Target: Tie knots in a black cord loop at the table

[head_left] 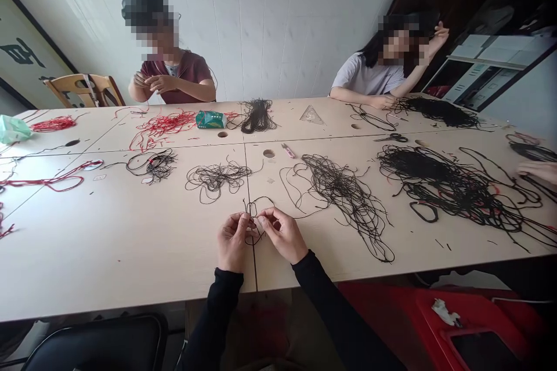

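Near the table's front edge, my left hand [233, 239] pinches a thin black cord [256, 242] between thumb and fingers. Just beside it, my right hand [282, 232] is closed on the same cord, its fingertips almost meeting the left ones. The cord loops above and below my fingers; where exactly it crosses is too small to make out. Beyond my left hand lies a small tangle of black cords [216, 178]. A larger bundle of black cords [343, 191] spreads to the right of my right hand, and a thread snipper [288, 151] lies behind.
Two people sit across the table [165, 243]; another person's hand [538, 171] shows at the right edge. Heaps of black cords [435, 177], red cords [167, 127], scissors [393, 138], a triangle ruler [312, 115] and a green packet [211, 120] lie about. A red stool [470, 316] stands at lower right.
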A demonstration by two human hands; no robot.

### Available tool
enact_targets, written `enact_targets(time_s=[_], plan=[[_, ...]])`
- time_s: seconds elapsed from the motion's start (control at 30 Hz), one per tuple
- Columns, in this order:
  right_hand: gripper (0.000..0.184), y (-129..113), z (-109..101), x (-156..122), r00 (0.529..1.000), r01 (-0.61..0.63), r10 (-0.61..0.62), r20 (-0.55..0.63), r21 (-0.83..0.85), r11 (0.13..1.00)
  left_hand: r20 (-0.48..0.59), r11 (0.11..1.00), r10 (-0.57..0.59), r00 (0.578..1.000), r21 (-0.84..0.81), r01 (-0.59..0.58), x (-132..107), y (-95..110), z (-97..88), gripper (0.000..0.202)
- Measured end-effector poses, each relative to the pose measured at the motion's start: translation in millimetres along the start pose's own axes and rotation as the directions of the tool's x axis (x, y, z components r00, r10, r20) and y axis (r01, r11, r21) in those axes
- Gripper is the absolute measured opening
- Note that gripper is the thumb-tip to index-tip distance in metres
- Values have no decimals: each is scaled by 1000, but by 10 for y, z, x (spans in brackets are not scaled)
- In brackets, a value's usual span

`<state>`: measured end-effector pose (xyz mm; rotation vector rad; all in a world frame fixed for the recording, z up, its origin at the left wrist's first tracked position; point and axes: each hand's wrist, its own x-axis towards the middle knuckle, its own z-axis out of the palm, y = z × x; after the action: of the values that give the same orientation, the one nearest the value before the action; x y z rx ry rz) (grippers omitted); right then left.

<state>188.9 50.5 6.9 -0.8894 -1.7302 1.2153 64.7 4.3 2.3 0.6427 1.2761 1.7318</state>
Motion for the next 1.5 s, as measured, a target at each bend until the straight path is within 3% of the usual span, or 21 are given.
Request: enact_targets(time_s=[0.1, 0.23, 0.63, 0.8, 1.0, 1.13, 1.5], plan=[[20, 4, -37, 1, 1000, -7, 11, -24, 172, 985, 13, 1000, -3, 1000, 24, 3, -11, 13, 15, 33], [21, -20, -60, -2, 998, -26, 7, 58, 345, 938, 26, 998, -9, 1000, 56, 8, -17, 31, 25, 35], [22, -12, -38, 17, 998, -54, 54, 11, 437, 898, 56, 998, -22, 998, 55, 19, -18, 23, 15, 36], [19, 16, -36, 23, 998, -49, 55, 0, 435, 899, 88, 998, -22, 996, 61, 17, -14, 2, 6, 34], [17, 24, -29, 23, 999, 26, -12, -51, 275, 961, 85, 998, -1, 996, 70, -5, -20, 6, 13, 33], [17, -13, -26, 6, 999, 43, -35, -36, 253, 966, 75, 997, 2, 997, 76, -8, -30, 38, 24, 33], [24, 34, 16, 25, 998, -16, 19, -67, 33, 999, 63, 998, 1, 998, 69, -5, -12, 2, -6, 33]])
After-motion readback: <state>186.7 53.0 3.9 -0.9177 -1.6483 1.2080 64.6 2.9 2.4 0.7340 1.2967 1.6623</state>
